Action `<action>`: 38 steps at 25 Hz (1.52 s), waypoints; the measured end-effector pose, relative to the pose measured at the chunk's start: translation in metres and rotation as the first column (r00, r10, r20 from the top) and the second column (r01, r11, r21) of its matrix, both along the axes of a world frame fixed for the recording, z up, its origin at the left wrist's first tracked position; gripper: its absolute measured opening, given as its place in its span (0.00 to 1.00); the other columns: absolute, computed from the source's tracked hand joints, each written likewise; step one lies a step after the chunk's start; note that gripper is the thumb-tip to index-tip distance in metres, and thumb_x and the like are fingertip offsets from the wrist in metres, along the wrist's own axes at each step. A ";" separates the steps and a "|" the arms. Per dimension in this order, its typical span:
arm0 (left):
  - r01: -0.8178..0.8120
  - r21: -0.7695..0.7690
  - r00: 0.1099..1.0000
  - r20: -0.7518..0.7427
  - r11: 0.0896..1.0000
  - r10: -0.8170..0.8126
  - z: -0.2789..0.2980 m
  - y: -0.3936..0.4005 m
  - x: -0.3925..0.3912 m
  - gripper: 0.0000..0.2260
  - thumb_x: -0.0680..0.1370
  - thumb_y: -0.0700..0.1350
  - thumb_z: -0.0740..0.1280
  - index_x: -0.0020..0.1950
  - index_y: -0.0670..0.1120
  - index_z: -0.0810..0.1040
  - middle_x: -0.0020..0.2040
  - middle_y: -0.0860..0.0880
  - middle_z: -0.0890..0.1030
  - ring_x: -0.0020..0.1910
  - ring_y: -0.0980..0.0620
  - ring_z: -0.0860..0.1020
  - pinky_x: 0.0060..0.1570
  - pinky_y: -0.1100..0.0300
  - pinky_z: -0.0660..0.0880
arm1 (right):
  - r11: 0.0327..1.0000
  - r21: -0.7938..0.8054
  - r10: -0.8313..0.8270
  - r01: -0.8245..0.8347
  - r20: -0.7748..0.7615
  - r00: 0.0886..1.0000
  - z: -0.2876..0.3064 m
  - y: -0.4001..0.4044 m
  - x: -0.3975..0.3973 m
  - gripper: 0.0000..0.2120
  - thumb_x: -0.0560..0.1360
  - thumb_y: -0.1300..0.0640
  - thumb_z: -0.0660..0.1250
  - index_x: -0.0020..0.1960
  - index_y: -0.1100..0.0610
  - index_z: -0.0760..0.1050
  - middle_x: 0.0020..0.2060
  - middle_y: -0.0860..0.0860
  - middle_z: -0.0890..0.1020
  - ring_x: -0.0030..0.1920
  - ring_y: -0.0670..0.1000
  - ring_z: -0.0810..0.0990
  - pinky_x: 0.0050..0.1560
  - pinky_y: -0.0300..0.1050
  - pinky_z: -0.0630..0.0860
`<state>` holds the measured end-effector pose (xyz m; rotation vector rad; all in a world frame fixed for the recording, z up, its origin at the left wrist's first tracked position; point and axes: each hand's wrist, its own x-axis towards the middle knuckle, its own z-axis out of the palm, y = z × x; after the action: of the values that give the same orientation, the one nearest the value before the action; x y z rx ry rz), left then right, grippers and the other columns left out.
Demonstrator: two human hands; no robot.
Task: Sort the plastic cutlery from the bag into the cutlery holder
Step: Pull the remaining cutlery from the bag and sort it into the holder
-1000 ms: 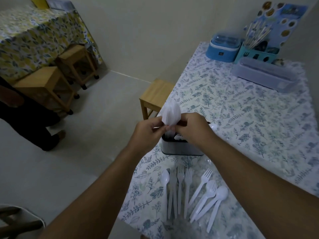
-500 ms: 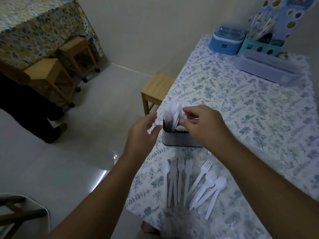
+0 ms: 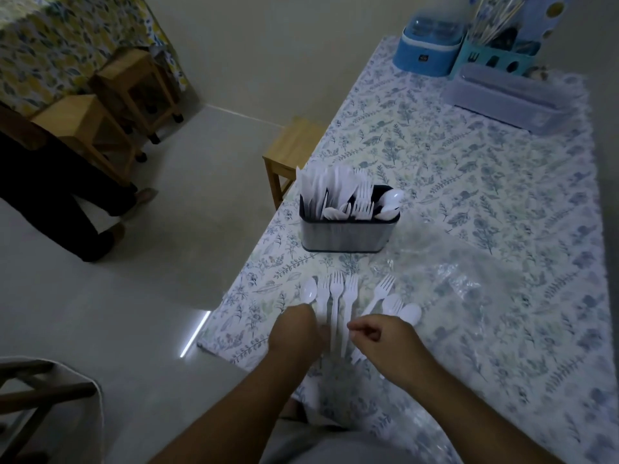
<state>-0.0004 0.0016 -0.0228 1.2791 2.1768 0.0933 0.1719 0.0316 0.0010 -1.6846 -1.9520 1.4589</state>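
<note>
A grey metal cutlery holder (image 3: 348, 234) stands near the table's left edge, filled with white plastic knives, forks and spoons. In front of it lie loose white pieces: a spoon (image 3: 308, 291), three forks (image 3: 336, 289) side by side, another fork (image 3: 382, 289) and two spoons (image 3: 408, 313). A clear plastic bag (image 3: 469, 283) lies crumpled to the right. My left hand (image 3: 296, 333) is down on the handles of the spoon and the leftmost fork, its fingers hidden. My right hand (image 3: 378, 336) hovers over the other handles, fingers loosely curled with nothing in them.
A blue box (image 3: 428, 51), a teal caddy (image 3: 495, 58) and a long clear lidded container (image 3: 509, 98) stand at the table's far end. A wooden stool (image 3: 294, 145) stands beside the left edge. Another person's legs (image 3: 67, 202) are on the floor at left.
Both hands left the holder, where they had set a bunch of cutlery down, and moved back toward me to the loose forks and spoons.
</note>
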 end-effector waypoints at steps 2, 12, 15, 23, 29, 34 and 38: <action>-0.019 0.010 1.000 0.014 1.000 0.019 0.002 0.006 0.000 0.12 0.75 0.52 0.68 0.37 0.46 0.75 0.37 0.48 0.80 0.35 0.51 0.79 0.31 0.62 0.72 | 0.999 -0.048 -0.006 0.005 -0.005 1.000 -0.003 -0.006 0.005 0.10 0.77 0.57 0.71 0.58 0.53 0.85 0.45 0.42 0.85 0.44 0.38 0.83 0.45 0.29 0.78; -0.033 0.093 0.865 0.502 0.995 -0.018 0.029 -0.008 0.005 0.11 0.77 0.45 0.69 0.39 0.41 0.83 0.29 0.49 0.83 0.25 0.55 0.78 0.28 0.63 0.75 | 0.890 -0.418 -0.296 0.182 -0.228 0.928 0.009 -0.006 -0.001 0.08 0.79 0.51 0.69 0.57 0.52 0.80 0.49 0.53 0.86 0.48 0.52 0.87 0.50 0.46 0.84; 0.110 0.115 0.816 0.557 0.987 -0.156 0.036 -0.013 0.016 0.11 0.79 0.46 0.68 0.41 0.42 0.84 0.31 0.49 0.83 0.27 0.57 0.78 0.30 0.63 0.75 | 0.820 -0.545 -0.404 0.174 -0.337 0.851 0.007 -0.006 -0.006 0.13 0.80 0.50 0.68 0.51 0.60 0.81 0.46 0.61 0.87 0.47 0.62 0.87 0.52 0.59 0.82; -0.093 0.132 0.960 0.276 0.987 0.054 0.017 0.004 0.004 0.06 0.78 0.48 0.68 0.47 0.47 0.83 0.42 0.52 0.84 0.34 0.58 0.80 0.33 0.62 0.79 | 0.806 -0.503 -0.480 0.313 -0.244 0.843 0.000 -0.008 0.011 0.11 0.84 0.54 0.59 0.59 0.55 0.78 0.39 0.54 0.79 0.29 0.49 0.75 0.28 0.43 0.69; -0.252 0.167 0.955 0.202 0.953 0.217 -0.004 0.047 0.014 0.11 0.78 0.49 0.69 0.51 0.42 0.82 0.43 0.47 0.83 0.39 0.52 0.79 0.38 0.64 0.71 | 0.809 -0.488 -0.465 0.328 -0.190 0.864 -0.001 -0.016 0.023 0.14 0.85 0.55 0.56 0.58 0.52 0.80 0.38 0.52 0.78 0.26 0.48 0.67 0.25 0.39 0.61; -0.268 0.194 0.946 0.240 0.944 0.219 -0.009 0.053 0.017 0.07 0.78 0.44 0.68 0.45 0.42 0.83 0.39 0.50 0.82 0.43 0.49 0.81 0.37 0.66 0.69 | 0.776 -0.494 -0.536 0.392 -0.188 0.823 -0.009 -0.014 0.032 0.12 0.83 0.58 0.58 0.60 0.54 0.80 0.40 0.54 0.75 0.31 0.49 0.69 0.29 0.42 0.66; -0.180 0.338 0.959 0.270 0.924 0.088 0.018 0.035 0.028 0.06 0.77 0.47 0.70 0.43 0.47 0.81 0.37 0.56 0.81 0.35 0.62 0.78 0.34 0.73 0.69 | 0.774 -0.508 -0.561 0.378 -0.275 0.781 -0.007 -0.011 0.024 0.12 0.84 0.59 0.58 0.58 0.56 0.81 0.42 0.55 0.76 0.38 0.51 0.76 0.38 0.47 0.79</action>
<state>0.0272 0.0362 -0.0043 1.2267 2.0827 0.7035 0.1959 0.0206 -0.0057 -1.6684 -0.9169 1.9055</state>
